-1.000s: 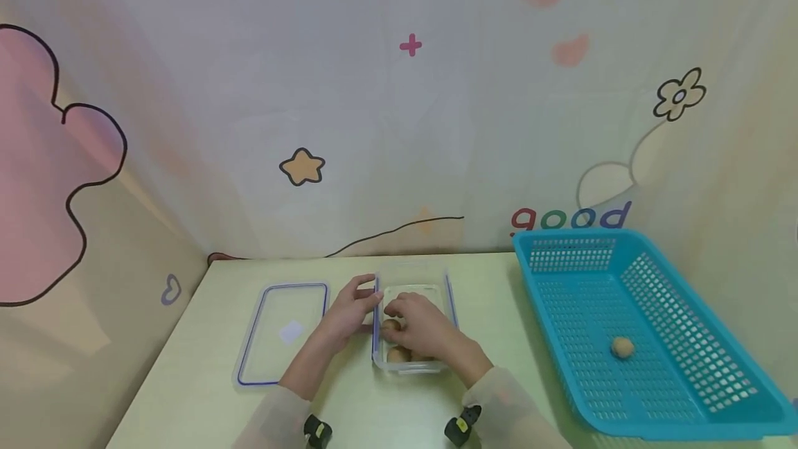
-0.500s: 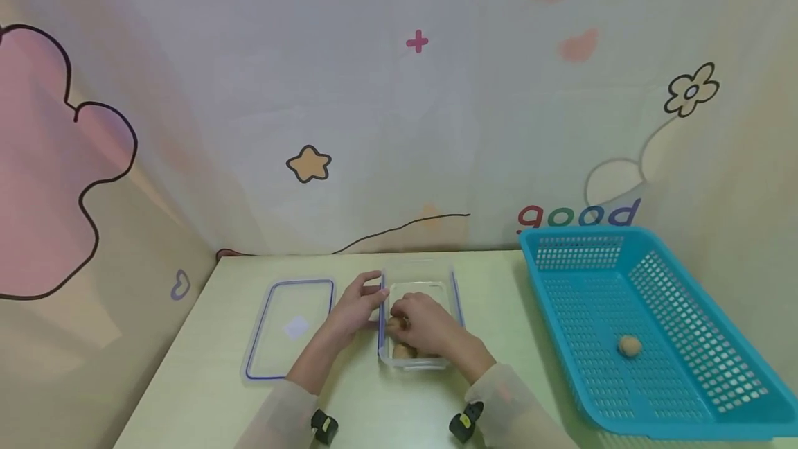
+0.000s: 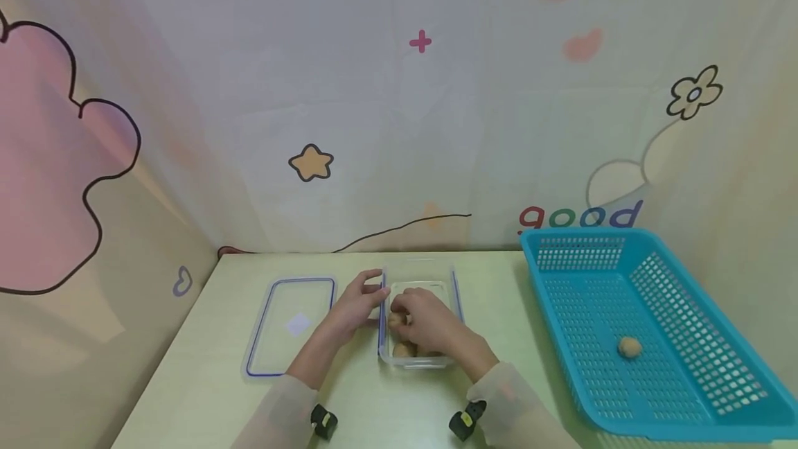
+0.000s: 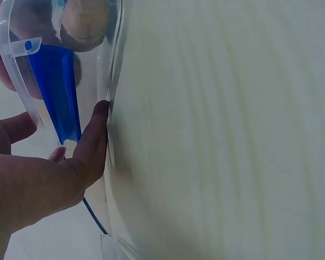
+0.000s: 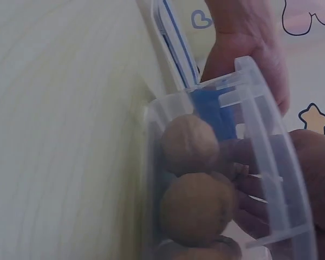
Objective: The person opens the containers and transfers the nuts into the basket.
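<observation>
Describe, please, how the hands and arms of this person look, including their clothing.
The left hand and right hand wear no gloves. The left sleeve and right sleeve are pale, stopping short of the hands. A small black device sits near the left cuff, another near the right.

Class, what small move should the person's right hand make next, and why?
The right hand should probably loosen its grip on the walnut: it is inside the clear box, near other walnuts, and the left hand touches the box's side.
</observation>
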Demonstrator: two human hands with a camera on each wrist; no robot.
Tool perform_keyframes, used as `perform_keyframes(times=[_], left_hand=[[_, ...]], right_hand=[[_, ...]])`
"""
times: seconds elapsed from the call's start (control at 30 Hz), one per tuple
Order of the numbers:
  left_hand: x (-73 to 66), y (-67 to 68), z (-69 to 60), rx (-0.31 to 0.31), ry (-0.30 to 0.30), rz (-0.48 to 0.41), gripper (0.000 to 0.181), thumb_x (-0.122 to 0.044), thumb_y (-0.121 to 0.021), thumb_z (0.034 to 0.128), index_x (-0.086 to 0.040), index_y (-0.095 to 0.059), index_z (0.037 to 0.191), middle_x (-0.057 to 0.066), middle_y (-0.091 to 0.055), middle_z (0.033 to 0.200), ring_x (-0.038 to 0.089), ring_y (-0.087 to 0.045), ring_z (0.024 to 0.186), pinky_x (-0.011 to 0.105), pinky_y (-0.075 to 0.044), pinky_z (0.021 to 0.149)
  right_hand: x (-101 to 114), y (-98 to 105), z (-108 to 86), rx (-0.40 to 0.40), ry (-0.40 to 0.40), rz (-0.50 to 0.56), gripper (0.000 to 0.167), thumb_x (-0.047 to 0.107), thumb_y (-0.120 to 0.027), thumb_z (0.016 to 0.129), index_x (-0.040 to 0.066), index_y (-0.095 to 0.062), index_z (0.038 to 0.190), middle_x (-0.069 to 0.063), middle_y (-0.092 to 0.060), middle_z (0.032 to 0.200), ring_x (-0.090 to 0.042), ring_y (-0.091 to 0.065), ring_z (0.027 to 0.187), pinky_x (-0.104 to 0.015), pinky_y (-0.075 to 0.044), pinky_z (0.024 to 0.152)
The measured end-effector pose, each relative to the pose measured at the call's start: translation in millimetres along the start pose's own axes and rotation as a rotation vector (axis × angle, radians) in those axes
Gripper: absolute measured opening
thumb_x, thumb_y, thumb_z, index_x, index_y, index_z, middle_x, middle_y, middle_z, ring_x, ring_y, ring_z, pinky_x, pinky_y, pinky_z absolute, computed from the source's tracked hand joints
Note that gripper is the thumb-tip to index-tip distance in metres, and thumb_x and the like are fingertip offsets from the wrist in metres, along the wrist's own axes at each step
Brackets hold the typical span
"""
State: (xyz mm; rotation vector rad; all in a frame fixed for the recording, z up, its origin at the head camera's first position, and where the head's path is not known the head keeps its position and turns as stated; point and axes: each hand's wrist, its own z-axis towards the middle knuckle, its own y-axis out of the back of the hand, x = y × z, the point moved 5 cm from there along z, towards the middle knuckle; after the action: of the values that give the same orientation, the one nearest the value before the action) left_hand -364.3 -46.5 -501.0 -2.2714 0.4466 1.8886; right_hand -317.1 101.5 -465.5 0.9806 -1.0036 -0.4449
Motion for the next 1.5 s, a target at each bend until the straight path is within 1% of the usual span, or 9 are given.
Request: perform_keyframes(times=[0.17,0.33,0.53,0.7,0.87,0.97,1.17,1.33,1.5], left_hand=[[0.9,1.2,-2.7,0.017,0.001,0.003,0.057,-0.017,-0.060,0.1097,-0.008,-0.037,0.161,0.031,-0.043,0.153,0.048,-0.051,0.139,0.058,-0.060,0.094],[1.0,1.5,-3.3,0.016,-0.003,-0.001,0.057,-0.018,-0.060,0.1095,-0.007,-0.037,0.161,0.031,-0.043,0.153,0.049,-0.051,0.138,0.059,-0.060,0.094],[2.0,-0.2,-2.3,0.008,0.007,-0.004,0.058,-0.017,-0.060,0.1093,-0.007,-0.036,0.161,0.031,-0.042,0.153,0.050,-0.050,0.139,0.060,-0.059,0.095],[3.1,-0.7,-2.0,0.009,0.012,-0.009,0.058,-0.015,-0.060,0.1092,-0.007,-0.036,0.161,0.031,-0.043,0.152,0.050,-0.050,0.138,0.063,-0.057,0.096],[3.6,-0.5,-2.2,0.001,0.009,-0.004,0.058,-0.016,-0.060,0.1092,-0.008,-0.037,0.161,0.030,-0.044,0.152,0.050,-0.051,0.138,0.063,-0.058,0.096],[3.5,-0.3,-2.4,0.000,0.010,-0.001,0.058,-0.017,-0.061,0.1092,-0.008,-0.037,0.161,0.030,-0.045,0.151,0.050,-0.051,0.138,0.062,-0.058,0.095],[2.7,3.1,-1.8,-0.004,0.014,-0.011,0.057,-0.017,-0.061,0.1092,-0.009,-0.038,0.161,0.029,-0.044,0.151,0.049,-0.051,0.138,0.060,-0.058,0.096],[0.0,3.7,-0.1,0.000,0.003,-0.006,0.058,-0.018,-0.061,0.1091,-0.009,-0.038,0.161,0.029,-0.044,0.152,0.049,-0.051,0.139,0.060,-0.058,0.097],[-1.1,1.3,1.1,0.012,-0.006,0.005,0.058,-0.020,-0.061,0.1091,-0.008,-0.037,0.161,0.030,-0.044,0.153,0.049,-0.051,0.138,0.060,-0.058,0.096]], right_hand=[[6.5,11.1,-4.2,-0.003,-0.007,0.078,0.013,0.007,-0.078,0.095,0.005,-0.074,0.107,0.000,-0.067,0.096,-0.018,-0.065,0.094,-0.038,-0.058,0.088],[10.2,30.3,-13.2,-0.035,-0.028,0.118,0.017,0.006,-0.077,0.095,0.006,-0.073,0.111,0.002,-0.069,0.103,-0.017,-0.066,0.098,-0.040,-0.059,0.092],[13.6,65.6,-39.8,-0.166,-0.029,0.089,0.024,0.009,-0.084,0.091,0.008,-0.074,0.113,0.003,-0.070,0.105,-0.016,-0.066,0.097,-0.043,-0.061,0.090],[14.6,94.3,-71.3,-0.296,0.016,0.022,0.026,0.007,-0.086,0.089,0.009,-0.075,0.112,0.005,-0.070,0.103,-0.015,-0.066,0.094,-0.039,-0.060,0.086],[8.0,115.3,-105.2,-0.423,0.039,-0.045,0.030,0.004,-0.090,0.084,0.011,-0.076,0.110,0.009,-0.068,0.097,-0.010,-0.064,0.089,-0.039,-0.061,0.082],[0.8,124.6,-124.8,-0.469,0.008,-0.100,0.034,0.004,-0.092,0.081,0.014,-0.077,0.110,0.012,-0.067,0.097,-0.008,-0.063,0.089,-0.040,-0.061,0.081],[-14.2,142.6,-155.5,-0.505,-0.071,-0.157,0.037,0.006,-0.093,0.081,0.012,-0.076,0.113,0.007,-0.072,0.104,-0.014,-0.068,0.093,-0.047,-0.062,0.083],[-33.8,152.8,-177.3,-0.497,-0.180,-0.133,0.038,0.009,-0.091,0.084,0.008,-0.074,0.118,-0.002,-0.075,0.109,-0.024,-0.071,0.099,-0.058,-0.060,0.087],[-58.6,159.5,-197.8,-0.508,-0.299,-0.115,0.037,0.015,-0.088,0.089,0.004,-0.072,0.121,-0.010,-0.076,0.109,-0.034,-0.072,0.101,-0.065,-0.056,0.089]])
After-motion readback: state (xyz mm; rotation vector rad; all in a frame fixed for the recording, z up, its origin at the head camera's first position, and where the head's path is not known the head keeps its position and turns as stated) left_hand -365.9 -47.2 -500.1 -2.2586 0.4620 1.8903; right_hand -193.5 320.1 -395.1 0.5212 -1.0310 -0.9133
